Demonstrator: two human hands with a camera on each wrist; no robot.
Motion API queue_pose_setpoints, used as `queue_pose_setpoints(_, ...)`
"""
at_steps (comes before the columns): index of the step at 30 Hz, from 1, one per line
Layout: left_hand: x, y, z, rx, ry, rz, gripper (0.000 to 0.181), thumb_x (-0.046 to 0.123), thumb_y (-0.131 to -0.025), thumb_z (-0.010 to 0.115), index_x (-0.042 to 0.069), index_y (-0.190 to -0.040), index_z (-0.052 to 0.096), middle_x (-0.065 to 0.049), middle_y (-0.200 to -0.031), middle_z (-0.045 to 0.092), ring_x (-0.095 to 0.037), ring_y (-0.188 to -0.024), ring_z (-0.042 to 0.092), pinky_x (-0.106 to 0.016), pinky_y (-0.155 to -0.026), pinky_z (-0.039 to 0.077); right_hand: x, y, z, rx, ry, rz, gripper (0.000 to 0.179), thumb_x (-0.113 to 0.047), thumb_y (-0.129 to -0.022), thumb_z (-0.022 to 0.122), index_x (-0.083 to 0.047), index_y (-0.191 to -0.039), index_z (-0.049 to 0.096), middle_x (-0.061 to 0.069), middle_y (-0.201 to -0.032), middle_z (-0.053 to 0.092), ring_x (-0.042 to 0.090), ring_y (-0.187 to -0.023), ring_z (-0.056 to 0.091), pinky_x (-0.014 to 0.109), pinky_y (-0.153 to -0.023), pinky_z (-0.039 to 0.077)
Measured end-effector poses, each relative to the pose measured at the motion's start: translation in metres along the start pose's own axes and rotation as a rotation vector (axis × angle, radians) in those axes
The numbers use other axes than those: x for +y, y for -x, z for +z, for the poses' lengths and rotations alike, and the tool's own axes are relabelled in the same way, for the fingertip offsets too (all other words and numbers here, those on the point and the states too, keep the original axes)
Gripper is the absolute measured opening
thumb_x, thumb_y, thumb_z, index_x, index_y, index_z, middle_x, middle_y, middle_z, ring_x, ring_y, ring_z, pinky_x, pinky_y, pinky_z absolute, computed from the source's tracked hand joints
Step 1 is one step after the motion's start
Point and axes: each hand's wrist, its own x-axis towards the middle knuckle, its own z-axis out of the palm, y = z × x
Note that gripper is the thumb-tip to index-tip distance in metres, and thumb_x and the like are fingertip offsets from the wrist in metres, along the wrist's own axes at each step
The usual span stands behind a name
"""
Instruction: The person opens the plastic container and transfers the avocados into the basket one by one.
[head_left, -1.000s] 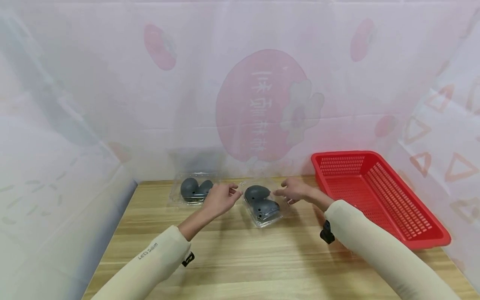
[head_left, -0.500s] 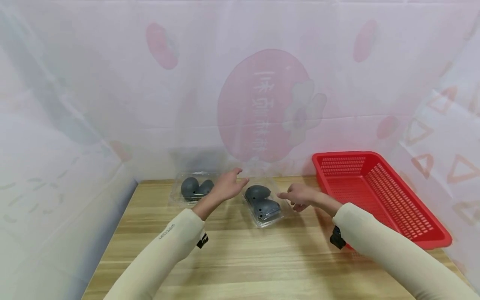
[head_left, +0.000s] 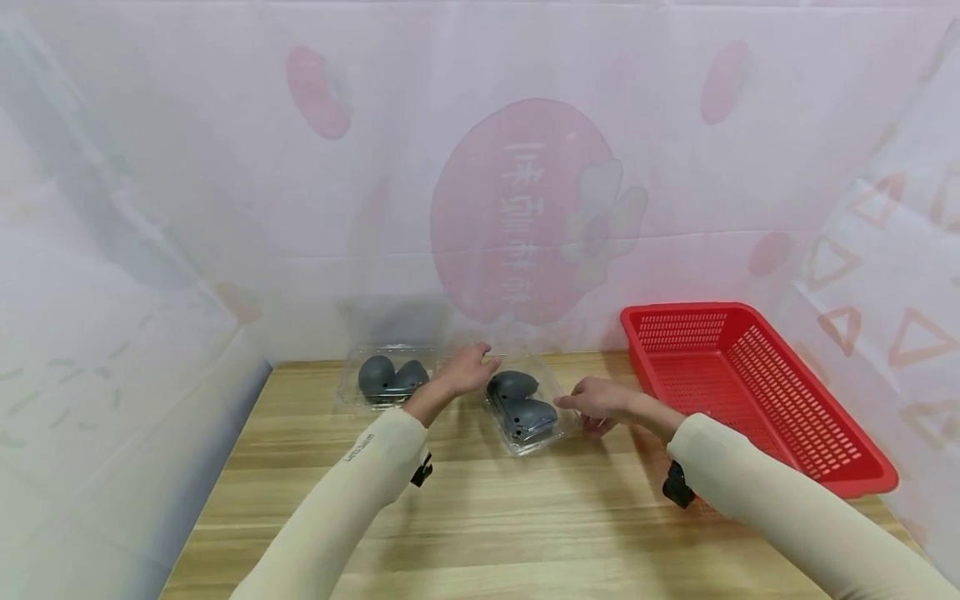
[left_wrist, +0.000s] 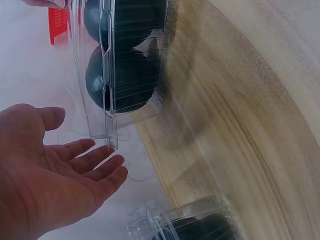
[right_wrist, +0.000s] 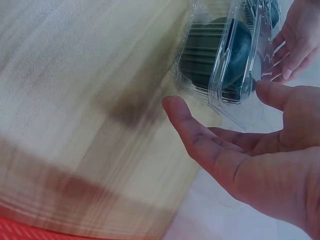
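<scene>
A clear plastic clamshell box (head_left: 521, 446) sits on the wooden table with two dark green, avocado-like fruits (head_left: 531, 417) inside; its lid is down. On its left side is my left hand (head_left: 467, 369), fingers extended and slightly bent, fingertips right at the box's rim in the left wrist view. My right hand (head_left: 600, 398) is at the opposite side. In the right wrist view the thumb reaches the rim of the box, and the forefinger (right_wrist: 192, 131) stretches out below its corner. Neither hand grips anything.
A second clear clamshell box (head_left: 352, 398) with two similar dark fruits stands at the back left, close to my left forearm. To the right is a large red plastic basket (head_left: 825, 400). A pale printed cloth (head_left: 360, 208) walls the table's back and sides.
My left hand has moved right and a little farther back, with its fingers straightening. My right hand has shifted slightly right and down. The boxes and basket stay put.
</scene>
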Motion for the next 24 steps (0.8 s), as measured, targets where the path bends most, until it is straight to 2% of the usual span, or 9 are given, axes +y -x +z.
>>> queue_pose_setpoints(7, -0.0049, -0.0060, 0.0040, 0.005, -0.011, 0.053, 0.045, 0.020, -0.111, 0.050, -0.012, -0.142, 0.059, -0.030, -0.144, 0.060, -0.043, -0.135, 0.058, -0.052, -0.112, 0.047, 0.0006, -0.0008, 0.0020, -0.017, -0.101, -0.015, 0.034, -0.024, -0.109, 0.060, 0.009, -0.111, 0.066, 0.011, -0.080, 0.061, 0.015, -0.066, 0.061, 0.032, -0.067, 0.062)
queue_pose_setpoints(9, -0.0054, -0.0062, 0.0056, 0.012, -0.012, 0.066, 0.038, 0.018, -0.110, 0.052, -0.010, -0.130, 0.067, -0.029, -0.136, 0.066, -0.041, -0.126, 0.064, -0.052, -0.108, 0.050, -0.0005, -0.0007, 0.0021, -0.026, -0.134, -0.018, 0.033, -0.022, -0.110, 0.059, 0.011, -0.112, 0.066, 0.012, -0.082, 0.063, 0.015, -0.066, 0.061, 0.031, -0.068, 0.062)
queue_pose_setpoints(12, -0.0058, -0.0061, 0.0064, 0.024, -0.002, 0.067, 0.028, 0.015, -0.109, 0.055, -0.007, -0.105, 0.072, -0.025, -0.115, 0.072, -0.030, -0.097, 0.068, -0.048, -0.099, 0.054, -0.0028, 0.0003, 0.0016, -0.034, -0.157, -0.031, 0.032, -0.019, -0.110, 0.059, 0.012, -0.112, 0.065, 0.014, -0.084, 0.065, 0.014, -0.067, 0.063, 0.031, -0.069, 0.063)
queue_pose_setpoints(14, -0.0054, -0.0055, 0.0062, 0.029, 0.004, 0.059, 0.027, 0.014, -0.108, 0.057, 0.000, -0.087, 0.067, -0.018, -0.096, 0.069, -0.021, -0.078, 0.058, -0.043, -0.090, 0.053, -0.0037, 0.0008, 0.0015, -0.031, -0.157, -0.041, 0.033, -0.019, -0.110, 0.059, 0.013, -0.112, 0.065, 0.015, -0.085, 0.066, 0.014, -0.067, 0.064, 0.031, -0.069, 0.063)
queue_pose_setpoints(16, -0.0056, -0.0052, 0.0054, 0.027, 0.023, 0.045, 0.035, 0.014, -0.108, 0.059, 0.006, -0.074, 0.057, -0.010, -0.076, 0.056, -0.015, -0.064, 0.044, -0.038, -0.079, 0.049, -0.0037, 0.0006, 0.0017, -0.019, -0.158, -0.040, 0.033, -0.018, -0.109, 0.060, 0.014, -0.112, 0.066, 0.015, -0.084, 0.067, 0.014, -0.066, 0.065, 0.030, -0.068, 0.062)
queue_pose_setpoints(18, -0.0057, -0.0048, 0.0047, 0.024, 0.037, 0.032, 0.043, 0.014, -0.108, 0.060, 0.012, -0.067, 0.047, -0.001, -0.065, 0.041, -0.012, -0.057, 0.032, -0.032, -0.068, 0.041, -0.0029, -0.0003, 0.0018, -0.006, -0.150, -0.046, 0.034, -0.018, -0.109, 0.061, 0.015, -0.111, 0.067, 0.015, -0.082, 0.068, 0.013, -0.064, 0.065, 0.029, -0.066, 0.061)
queue_pose_setpoints(21, -0.0066, -0.0029, 0.0033, 0.018, 0.060, 0.003, 0.052, 0.016, -0.108, 0.061, 0.016, -0.061, 0.039, 0.004, -0.057, 0.026, -0.010, -0.052, 0.023, -0.028, -0.058, 0.029, -0.0009, -0.0026, 0.0014, 0.014, -0.140, -0.052, 0.034, -0.018, -0.108, 0.062, 0.015, -0.108, 0.069, 0.015, -0.079, 0.068, 0.013, -0.062, 0.064, 0.027, -0.063, 0.060)
queue_pose_setpoints(24, -0.0069, -0.0003, 0.0018, 0.009, 0.079, -0.033, 0.055, 0.017, -0.108, 0.062, 0.017, -0.057, 0.042, 0.006, -0.051, 0.028, -0.010, -0.048, 0.023, -0.026, -0.051, 0.026, 0.0000, -0.0050, -0.0002, 0.031, -0.140, -0.048, 0.034, -0.018, -0.108, 0.063, 0.015, -0.110, 0.070, 0.014, -0.078, 0.068, 0.013, -0.062, 0.063, 0.026, -0.064, 0.059)
